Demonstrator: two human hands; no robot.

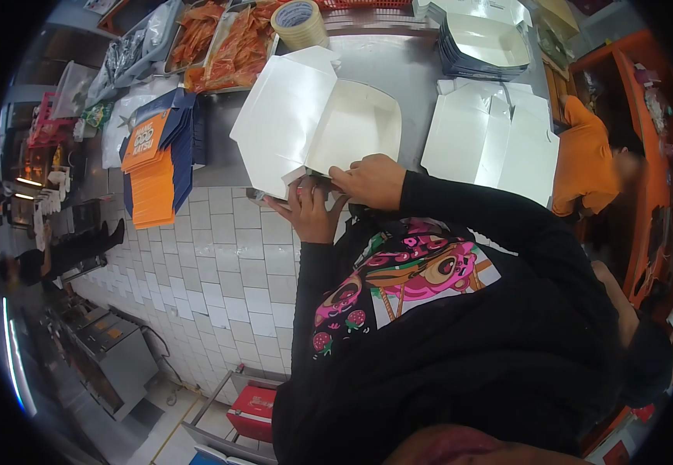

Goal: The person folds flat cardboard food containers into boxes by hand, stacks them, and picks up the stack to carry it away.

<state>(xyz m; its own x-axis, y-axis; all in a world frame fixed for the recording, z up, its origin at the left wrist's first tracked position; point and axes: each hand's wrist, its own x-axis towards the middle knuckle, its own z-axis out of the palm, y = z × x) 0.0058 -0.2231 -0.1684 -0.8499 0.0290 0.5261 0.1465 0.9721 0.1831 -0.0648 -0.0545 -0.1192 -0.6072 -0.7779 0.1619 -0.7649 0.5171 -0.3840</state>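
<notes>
A white cardboard box lies on the metal counter with its lid folded out to the left. At the near corner of this box, my right hand pinches the cardboard edge. Just left of it, my left hand is bent around the same corner beneath the lid, with some fingers partly hidden. To the right lies another white box, opened out. Behind that one is a stack of nested boxes with dark outsides.
Orange and dark blue printed cartons overhang the counter's left edge. Trays of reddish food and a tape roll stand at the back. A person in orange is at the right; another person in dark clothes is at the far left.
</notes>
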